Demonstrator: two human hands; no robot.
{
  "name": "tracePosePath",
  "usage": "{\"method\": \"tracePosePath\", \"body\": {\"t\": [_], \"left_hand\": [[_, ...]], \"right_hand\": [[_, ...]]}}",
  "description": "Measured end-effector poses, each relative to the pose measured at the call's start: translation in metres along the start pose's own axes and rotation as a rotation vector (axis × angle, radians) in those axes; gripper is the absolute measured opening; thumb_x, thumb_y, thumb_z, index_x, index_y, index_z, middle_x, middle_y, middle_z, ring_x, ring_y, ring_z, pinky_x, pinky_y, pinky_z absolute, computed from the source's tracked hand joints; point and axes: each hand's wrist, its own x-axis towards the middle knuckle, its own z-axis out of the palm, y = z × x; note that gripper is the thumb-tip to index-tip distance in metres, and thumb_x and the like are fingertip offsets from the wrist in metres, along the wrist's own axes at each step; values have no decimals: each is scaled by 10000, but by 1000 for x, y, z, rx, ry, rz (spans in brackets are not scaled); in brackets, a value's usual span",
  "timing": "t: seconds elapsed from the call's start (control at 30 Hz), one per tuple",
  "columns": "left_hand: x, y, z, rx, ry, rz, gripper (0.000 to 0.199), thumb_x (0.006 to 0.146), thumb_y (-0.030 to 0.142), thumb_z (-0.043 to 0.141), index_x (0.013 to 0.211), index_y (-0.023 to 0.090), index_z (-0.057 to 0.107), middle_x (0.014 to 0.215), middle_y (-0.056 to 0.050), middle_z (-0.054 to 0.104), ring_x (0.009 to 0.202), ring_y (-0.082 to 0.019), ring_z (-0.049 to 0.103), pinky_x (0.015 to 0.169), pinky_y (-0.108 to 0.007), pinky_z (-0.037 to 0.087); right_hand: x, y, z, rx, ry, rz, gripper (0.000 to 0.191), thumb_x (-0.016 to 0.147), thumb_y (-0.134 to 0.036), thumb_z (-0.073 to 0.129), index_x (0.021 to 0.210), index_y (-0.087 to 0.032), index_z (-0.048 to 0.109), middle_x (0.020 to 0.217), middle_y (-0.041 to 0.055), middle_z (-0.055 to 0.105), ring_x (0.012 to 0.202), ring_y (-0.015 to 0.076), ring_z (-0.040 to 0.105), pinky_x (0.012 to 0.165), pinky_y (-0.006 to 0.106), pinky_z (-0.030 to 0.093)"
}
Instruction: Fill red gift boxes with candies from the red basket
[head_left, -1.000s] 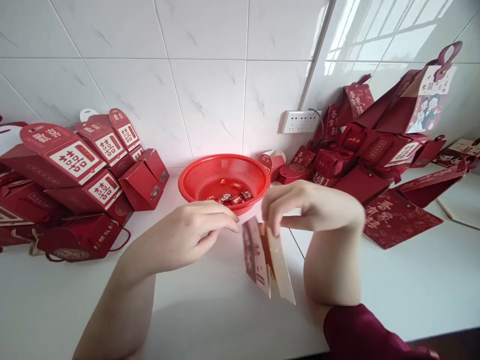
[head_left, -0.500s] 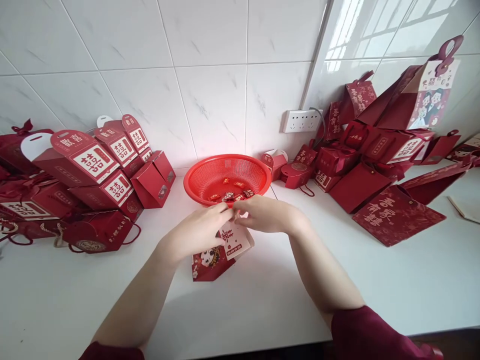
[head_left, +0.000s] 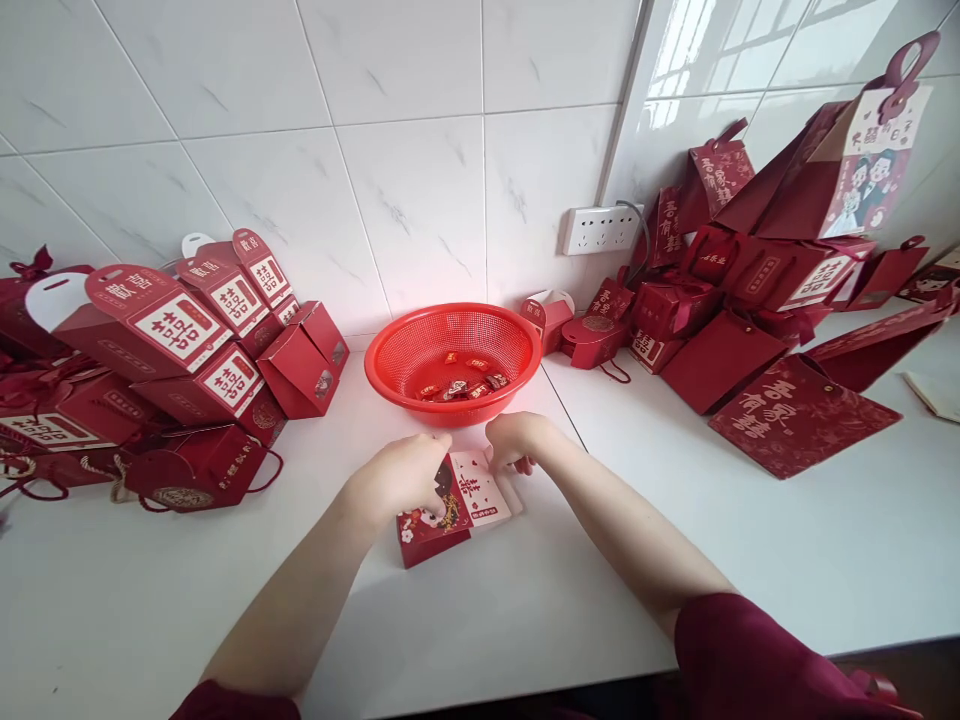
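Note:
A red and cream gift box (head_left: pixel 486 498) with a cartoon figure and Chinese characters lies on the white counter, its right end showing a pale open flap. My left hand (head_left: pixel 409 478) is closed on its left part, thumb over the printed face and fingers behind. At the far right edge, my right hand (head_left: pixel 519 440) is curled with its fingertips at the flap end; the hand itself partly hides that grip. Just beyond both hands stands a red plastic basket (head_left: pixel 386 385), with several small wrapped sweets (head_left: pixel 456 388) at its bottom.
Stacked red gift boxes (head_left: pixel 180 330) stand at the left. More red boxes and bags (head_left: pixel 802 420) are piled at the right. Small red boxes (head_left: pixel 596 335) sit behind the basket's right side. A power strip (head_left: pixel 602 230) is on the tiled wall (head_left: pixel 412 170).
The hands have drawn apart and back from the basket's rim. The gift box now lies flatter and slightly further right, with more of its printed face showing.

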Motion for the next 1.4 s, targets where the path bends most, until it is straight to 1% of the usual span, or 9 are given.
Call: {"method": "tracePosePath", "body": {"t": [0.17,0.4,0.57,0.77,0.93,1.03,1.2,1.3,1.4], "left_hand": [[2,0,0,20,-40,9,442,544,281,722,923,228,502,941,-38,648,741,-215,635,468,-266,355],[7,-5,-1,13,-20,-36,602,584,459,758,1090,218,540,1092,-96,660,904,-274,658,582,-295,444],[12,-4,-3,18,-135,15,620,595,435,756,1140,214,562,1089,-94,665,854,-266,677,539,-287,450],[13,-6,-3,11,-84,25,648,661,395,719,1260,217,549,1177,-120,656,878,-276,680,603,-308,469],[-1,-7,-13,-51,3,112,488,762,428,629,1204,226,587,1143,-87,679,895,-248,678,685,-303,477],[-14,-5,-20,-79,66,162,476,806,435,581,1233,225,583,1197,-91,667,984,-254,664,758,-303,478],[-24,-3,-22,-64,56,109,450,828,482,550,1193,222,594,1158,-87,679,956,-253,662,743,-312,474],[-20,-5,-19,-29,79,83,399,825,475,559,1126,218,603,1085,-85,686,917,-258,657,725,-327,464],[-18,-6,-18,-30,108,89,368,831,432,568,1125,213,602,1044,-78,680,885,-247,650,721,-333,456]], "right_hand": [[30,5,7,88,-181,-28,314,956,-347,594,1197,-145,595,1156,84,628,960,194,643,815,388,563],[34,10,8,183,-109,-42,520,741,-554,750,754,-42,658,696,97,682,679,228,693,652,337,562],[43,12,12,325,-214,-231,513,609,-542,825,774,-75,692,687,54,705,658,171,701,678,267,546],[47,2,17,352,-314,-332,475,604,-509,823,767,-81,695,697,61,714,656,178,702,657,262,522],[7,-8,6,384,-175,-457,213,775,-340,693,837,-144,640,766,13,715,726,144,705,677,227,507],[-11,-8,4,363,-94,-423,290,814,-421,652,782,-134,634,763,42,711,719,172,709,667,259,523],[12,-13,19,274,-139,-276,349,747,-414,722,630,-96,638,606,62,669,568,199,676,623,326,539],[30,-18,23,311,-202,-343,279,758,-362,712,677,-100,657,652,48,694,625,173,694,675,283,534],[22,-19,16,336,-120,-436,187,785,-300,668,730,-126,631,678,19,690,668,159,695,678,252,502]]}}
